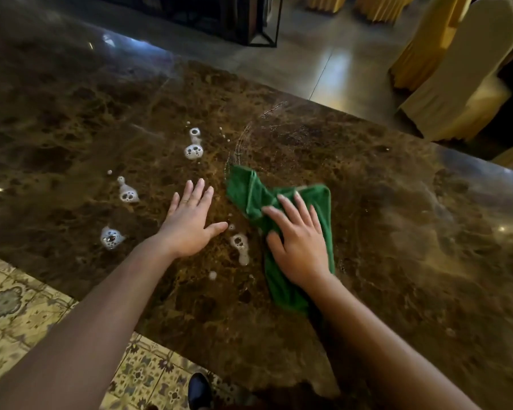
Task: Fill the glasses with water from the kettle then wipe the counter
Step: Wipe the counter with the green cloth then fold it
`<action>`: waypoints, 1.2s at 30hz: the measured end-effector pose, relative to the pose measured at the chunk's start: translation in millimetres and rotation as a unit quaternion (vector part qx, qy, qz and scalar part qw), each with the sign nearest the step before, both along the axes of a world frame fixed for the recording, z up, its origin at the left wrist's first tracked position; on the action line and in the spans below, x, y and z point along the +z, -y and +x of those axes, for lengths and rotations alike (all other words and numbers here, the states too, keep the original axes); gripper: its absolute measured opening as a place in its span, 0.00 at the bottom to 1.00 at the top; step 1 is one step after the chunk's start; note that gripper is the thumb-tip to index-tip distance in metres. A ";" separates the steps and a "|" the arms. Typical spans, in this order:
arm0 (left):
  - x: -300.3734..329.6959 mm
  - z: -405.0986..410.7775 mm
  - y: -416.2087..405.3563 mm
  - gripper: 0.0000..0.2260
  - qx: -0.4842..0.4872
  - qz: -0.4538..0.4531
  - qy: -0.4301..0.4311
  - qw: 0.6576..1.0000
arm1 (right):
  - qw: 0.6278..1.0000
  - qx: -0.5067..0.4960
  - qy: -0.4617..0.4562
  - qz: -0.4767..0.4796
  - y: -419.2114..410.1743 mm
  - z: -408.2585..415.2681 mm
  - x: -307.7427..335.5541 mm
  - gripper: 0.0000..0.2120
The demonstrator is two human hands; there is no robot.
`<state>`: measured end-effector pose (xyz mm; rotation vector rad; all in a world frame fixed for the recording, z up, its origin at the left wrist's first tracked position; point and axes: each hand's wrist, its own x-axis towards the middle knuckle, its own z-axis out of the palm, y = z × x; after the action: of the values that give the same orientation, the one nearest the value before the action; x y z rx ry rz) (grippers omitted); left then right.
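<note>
Both forearms are bare from the lower frame edge to the wrists, with no sleeve in view. The left hand point(187, 223) wears a thin, plain ring on one finger. The right hand point(296, 244) has longish, pale nails. A dark, rounded shoe toe point(199, 390) shows below, glossy on top.

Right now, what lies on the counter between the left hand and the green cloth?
In the head view, foam blobs lie on the bare counter between the left hand and the cloth.
</note>
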<state>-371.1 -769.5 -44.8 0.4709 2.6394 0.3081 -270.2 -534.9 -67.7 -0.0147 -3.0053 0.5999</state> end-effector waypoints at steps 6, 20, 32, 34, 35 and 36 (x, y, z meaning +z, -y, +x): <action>-6.3 -1.3 2.8 0.39 -0.007 -0.001 -0.014 1.000 | 0.994 -0.105 0.025 0.011 -66.3 26.8 3.7 0.26; -11.1 -8.9 6.0 0.41 0.000 -0.004 -0.002 1.000 | 0.999 -0.021 0.018 0.019 25.9 -51.6 0.4 0.29; 3.5 -2.6 1.7 0.40 -0.030 -0.052 -0.023 0.998 | 0.977 -0.207 0.044 0.023 -28.2 -104.0 5.8 0.29; 13.3 -5.8 2.6 0.41 -0.050 -0.062 -0.014 0.997 | 0.987 -0.159 0.032 0.023 7.9 -118.4 6.4 0.29; 19.9 -10.2 4.7 0.41 -0.065 -0.069 -0.002 0.995 | 0.991 -0.130 0.020 0.019 24.7 -119.8 5.5 0.28; 27.3 -17.9 8.7 0.41 -0.079 -0.072 0.010 0.994 | 0.994 -0.111 0.006 0.012 36.7 -118.6 4.6 0.27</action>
<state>-388.9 -778.1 -17.5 0.6193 2.5636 0.0724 -388.8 -571.6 -63.0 -0.3472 -2.9639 0.5429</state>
